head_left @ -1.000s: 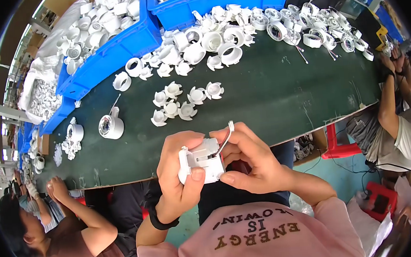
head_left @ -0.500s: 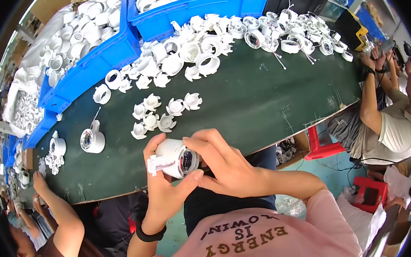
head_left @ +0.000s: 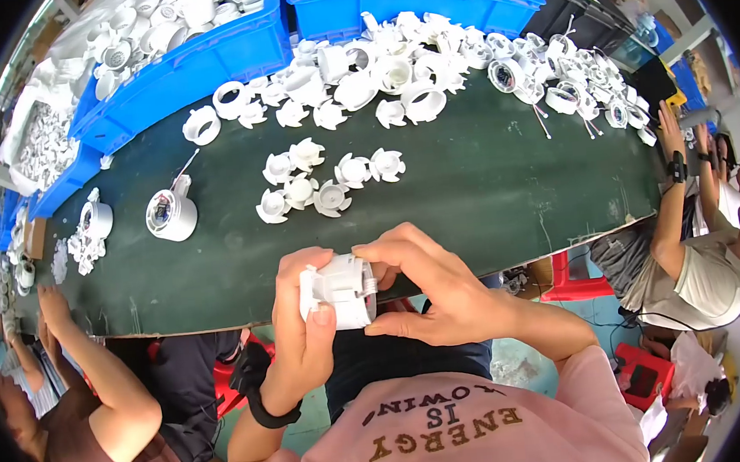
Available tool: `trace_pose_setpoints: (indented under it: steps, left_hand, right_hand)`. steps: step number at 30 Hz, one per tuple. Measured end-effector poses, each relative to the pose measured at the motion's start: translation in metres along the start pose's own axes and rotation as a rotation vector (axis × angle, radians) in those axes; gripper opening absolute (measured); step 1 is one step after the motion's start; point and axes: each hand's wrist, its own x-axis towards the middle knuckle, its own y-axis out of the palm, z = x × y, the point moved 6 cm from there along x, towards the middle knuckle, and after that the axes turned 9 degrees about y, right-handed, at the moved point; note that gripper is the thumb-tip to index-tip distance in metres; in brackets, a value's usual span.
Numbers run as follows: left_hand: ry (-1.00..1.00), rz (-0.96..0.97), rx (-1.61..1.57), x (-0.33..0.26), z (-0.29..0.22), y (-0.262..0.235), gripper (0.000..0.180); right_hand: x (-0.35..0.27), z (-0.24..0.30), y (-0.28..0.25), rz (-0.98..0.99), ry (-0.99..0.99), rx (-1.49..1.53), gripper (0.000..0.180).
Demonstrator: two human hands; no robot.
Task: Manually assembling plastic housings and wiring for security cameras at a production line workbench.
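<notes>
Between my two hands is a white cylindrical plastic housing (head_left: 338,291), held just off the near edge of the table with a ribbed, notched side facing up. My left hand (head_left: 299,349) grips its left end, with the thumb pressed on the near side. My right hand (head_left: 445,295) has its fingers and thumb around the right end, which is mostly hidden. Beyond them, several small white bladed fan wheels (head_left: 331,197) lie in a cluster. Left of these stands a similar white housing (head_left: 173,215) with a dark round face and a thin wire.
The dark green table (head_left: 463,193) curves across the view. Blue bins (head_left: 188,67) of white parts line its far side, before them a heap of white rings (head_left: 355,91). Wired round units (head_left: 564,98) lie far right. Co-workers sit left (head_left: 97,409) and right (head_left: 694,266).
The housing has been turned in my hands, so its dark round face no longer shows and its ribbed side does. My right hand has shifted to its right end. The whole view has shifted slightly.
</notes>
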Motion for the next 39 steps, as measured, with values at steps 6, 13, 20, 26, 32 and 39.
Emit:
trace_pose_setpoints:
  steps: [6, 13, 20, 26, 32, 39]
  left_hand:
    - [0.120, -0.075, 0.075, -0.004, 0.005, -0.003, 0.065]
    - [0.091, -0.018, 0.000, -0.001, 0.003, 0.001, 0.062]
    - [-0.251, -0.239, -0.075, 0.010, 0.012, -0.023, 0.047]
    - [-0.365, -0.422, 0.231, -0.002, 0.023, -0.123, 0.037]
    - [-0.389, -0.351, 0.493, -0.008, 0.031, -0.169, 0.042]
    - [-0.183, -0.493, 0.740, -0.033, 0.046, -0.235, 0.040]
  right_hand:
    - [-0.001, -0.004, 0.006, 0.007, 0.072, 0.059, 0.061]
    - [-0.007, -0.003, 0.007, -0.016, 0.042, 0.038, 0.059]
    - [0.013, -0.002, -0.001, -0.026, 0.033, -0.207, 0.064]
    - [0.072, -0.067, -0.141, -0.531, 0.107, -0.783, 0.038]
    - [0.135, -0.113, -0.196, -0.359, 0.655, -1.129, 0.066]
    - [0.125, -0.109, -0.213, -0.551, 0.516, -1.127, 0.057]
